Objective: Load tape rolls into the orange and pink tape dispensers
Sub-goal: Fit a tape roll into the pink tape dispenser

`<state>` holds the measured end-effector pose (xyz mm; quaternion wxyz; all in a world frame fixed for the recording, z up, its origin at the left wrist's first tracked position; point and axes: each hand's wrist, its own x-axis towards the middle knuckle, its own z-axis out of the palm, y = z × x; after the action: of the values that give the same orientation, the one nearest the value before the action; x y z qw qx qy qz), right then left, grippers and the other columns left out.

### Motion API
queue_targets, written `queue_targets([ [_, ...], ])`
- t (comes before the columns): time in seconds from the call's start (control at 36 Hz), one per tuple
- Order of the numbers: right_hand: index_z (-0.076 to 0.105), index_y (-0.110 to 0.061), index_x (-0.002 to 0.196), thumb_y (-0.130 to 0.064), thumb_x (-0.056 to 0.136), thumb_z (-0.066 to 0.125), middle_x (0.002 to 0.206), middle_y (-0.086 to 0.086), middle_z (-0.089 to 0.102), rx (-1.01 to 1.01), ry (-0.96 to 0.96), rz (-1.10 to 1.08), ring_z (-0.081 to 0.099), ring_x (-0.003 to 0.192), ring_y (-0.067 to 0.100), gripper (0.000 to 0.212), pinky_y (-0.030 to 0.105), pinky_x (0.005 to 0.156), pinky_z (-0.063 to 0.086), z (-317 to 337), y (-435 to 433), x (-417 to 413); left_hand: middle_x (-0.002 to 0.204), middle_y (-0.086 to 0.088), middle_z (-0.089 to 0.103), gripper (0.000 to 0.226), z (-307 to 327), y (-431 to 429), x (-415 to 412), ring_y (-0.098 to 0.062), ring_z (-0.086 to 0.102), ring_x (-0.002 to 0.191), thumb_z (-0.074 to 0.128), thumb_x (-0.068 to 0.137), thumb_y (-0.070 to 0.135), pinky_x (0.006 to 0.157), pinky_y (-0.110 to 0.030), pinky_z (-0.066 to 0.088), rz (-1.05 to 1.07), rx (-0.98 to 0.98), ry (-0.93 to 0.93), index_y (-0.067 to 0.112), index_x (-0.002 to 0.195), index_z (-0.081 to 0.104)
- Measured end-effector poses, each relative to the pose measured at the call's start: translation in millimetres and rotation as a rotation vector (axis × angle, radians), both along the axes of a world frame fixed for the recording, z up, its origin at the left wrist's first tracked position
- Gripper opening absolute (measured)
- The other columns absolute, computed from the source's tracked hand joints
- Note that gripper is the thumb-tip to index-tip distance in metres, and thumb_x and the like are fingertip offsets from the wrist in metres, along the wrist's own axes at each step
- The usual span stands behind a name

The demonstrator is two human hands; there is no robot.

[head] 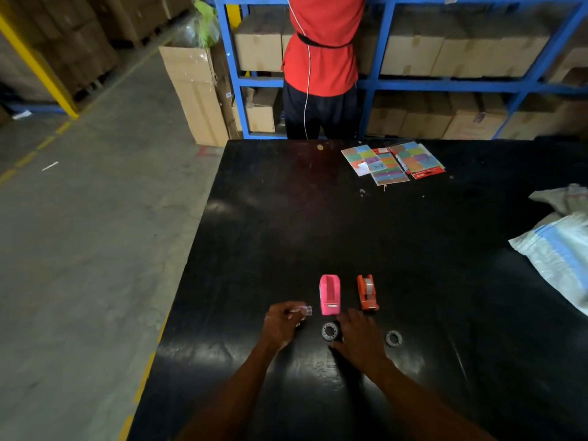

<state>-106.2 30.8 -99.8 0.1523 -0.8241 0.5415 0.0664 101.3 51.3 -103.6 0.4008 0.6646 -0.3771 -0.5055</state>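
Observation:
A pink tape dispenser stands on the black table with its roll bay empty. Right of it is an orange tape dispenser with a clear tape roll seated in it. My left hand is closed on a small clear plastic piece, just left of the pink dispenser. My right hand lies flat, fingers spread, right in front of the pink dispenser. A tape roll lies on the table between my hands, touching the right one. A second roll lies to the right.
Colourful sticker sheets and a marker lie at the table's far side. White woven sacks cover the right edge. A person in a red shirt stands beyond the table at blue shelving with cartons. The table's left edge drops to concrete floor.

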Motion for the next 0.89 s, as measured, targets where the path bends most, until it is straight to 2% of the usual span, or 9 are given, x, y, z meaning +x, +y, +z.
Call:
queue_targets([
  [0.08,0.044,-0.024,0.135,-0.055,0.075,0.068,0.133,0.002,0.053,0.002,-0.033,0.053,0.047,0.122,0.023,0.071,0.037,0.102,0.036,-9.4,4.2,10.3,0.096,-0.011,0.076,0.013,-4.8,8.6,5.8,-0.012,0.072,0.083,0.068,0.087,0.01,0.071,-0.018,0.056,0.0,0.005,-0.003,0.009,0.1,0.074],
  [0.14,0.04,-0.027,0.139,-0.052,0.077,0.068,0.138,0.003,0.051,0.016,-0.023,0.088,0.046,0.125,0.023,0.072,0.04,0.104,0.035,-15.0,8.3,15.6,0.094,-0.008,0.077,0.012,-3.5,13.4,6.6,-0.012,0.072,0.083,0.069,0.087,0.011,0.072,-0.019,0.056,0.01,0.005,-0.007,0.013,0.098,0.074],
  [0.31,0.041,-0.028,0.139,-0.036,0.092,0.058,0.144,0.003,0.047,0.073,-0.013,0.064,0.041,0.132,0.022,0.051,0.042,0.11,0.031,-20.0,13.4,18.5,0.089,-0.001,0.078,0.01,2.4,13.8,5.2,-0.009,0.073,0.08,0.071,0.086,0.015,0.072,-0.021,0.056,0.0,0.025,0.003,0.019,0.094,0.076],
  [0.39,0.046,-0.027,0.136,-0.032,0.091,0.058,0.142,0.0,0.048,0.106,-0.18,0.006,0.041,0.132,0.019,0.047,0.04,0.111,0.03,-14.5,12.8,16.8,0.085,0.002,0.078,0.01,4.8,13.0,7.5,-0.008,0.073,0.079,0.072,0.085,0.014,0.071,-0.019,0.056,0.009,0.035,0.004,0.021,0.091,0.076],
  [0.53,0.053,-0.036,0.122,-0.035,0.091,0.055,0.122,-0.008,0.053,0.223,-0.586,-0.089,0.053,0.111,0.006,0.031,0.035,0.098,0.048,-6.1,12.2,27.3,0.089,-0.008,0.077,0.01,2.9,19.5,21.8,-0.014,0.072,0.08,0.07,0.086,0.011,0.071,-0.023,0.057,0.073,0.066,0.029,0.013,0.095,0.075],
  [0.58,0.053,-0.035,0.123,-0.037,0.092,0.054,0.123,-0.007,0.05,0.26,-0.59,-0.09,0.052,0.109,0.005,0.031,0.033,0.097,0.048,-1.1,8.5,32.9,0.087,-0.006,0.076,0.012,2.2,21.7,24.2,-0.009,0.071,0.075,0.069,0.087,0.011,0.064,-0.017,0.055,0.086,0.08,0.042,0.008,0.098,0.075],
  [0.69,0.052,-0.029,0.133,-0.02,0.092,0.059,0.119,-0.008,0.044,0.277,-0.583,-0.099,0.052,0.098,0.002,0.043,0.02,0.086,0.046,7.2,-2.1,35.6,0.082,-0.001,0.076,0.014,6.1,21.8,16.0,0.0,0.07,0.069,0.069,0.087,0.011,0.061,-0.013,0.054,0.054,0.062,0.039,0.006,0.099,0.074],
  [0.81,0.058,-0.025,0.127,-0.022,0.093,0.06,0.115,-0.006,0.053,0.233,-0.638,-0.079,0.054,0.098,0.0,0.034,0.015,0.084,0.044,15.7,-5.7,30.9,0.088,-0.009,0.076,0.013,6.1,19.0,6.3,-0.009,0.071,0.075,0.069,0.087,0.012,0.066,-0.02,0.056,0.042,0.057,0.064,0.008,0.098,0.075],
  [0.89,0.063,-0.025,0.118,-0.026,0.091,0.063,0.113,-0.004,0.061,0.218,-0.691,-0.119,0.058,0.098,0.0,0.027,0.018,0.083,0.047,18.3,-7.8,25.6,0.089,-0.008,0.077,0.011,10.2,16.8,0.3,-0.014,0.071,0.079,0.069,0.087,0.014,0.067,-0.025,0.056,0.033,0.059,0.076,0.012,0.095,0.075],
])
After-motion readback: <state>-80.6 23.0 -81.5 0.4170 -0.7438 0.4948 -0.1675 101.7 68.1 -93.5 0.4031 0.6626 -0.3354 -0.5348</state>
